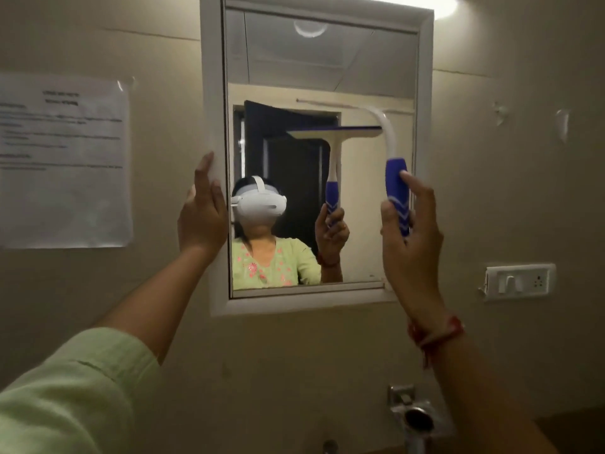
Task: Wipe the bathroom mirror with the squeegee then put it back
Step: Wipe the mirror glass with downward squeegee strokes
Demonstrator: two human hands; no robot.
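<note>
Honestly, gripped the squeegee (390, 139) by its blue handle with the right hand (413, 237), braced the mirror frame (212, 77) with flat left hand (202, 217); seemed light, stiff.

I see a dim beige wall (327, 348). A printed paper notice (65, 158) is taped on its left, a white switch-and-socket plate (519, 281) on its right. A bright lamp (442, 3) glows above; a metal tap fitting (415, 417) sits low.
</note>
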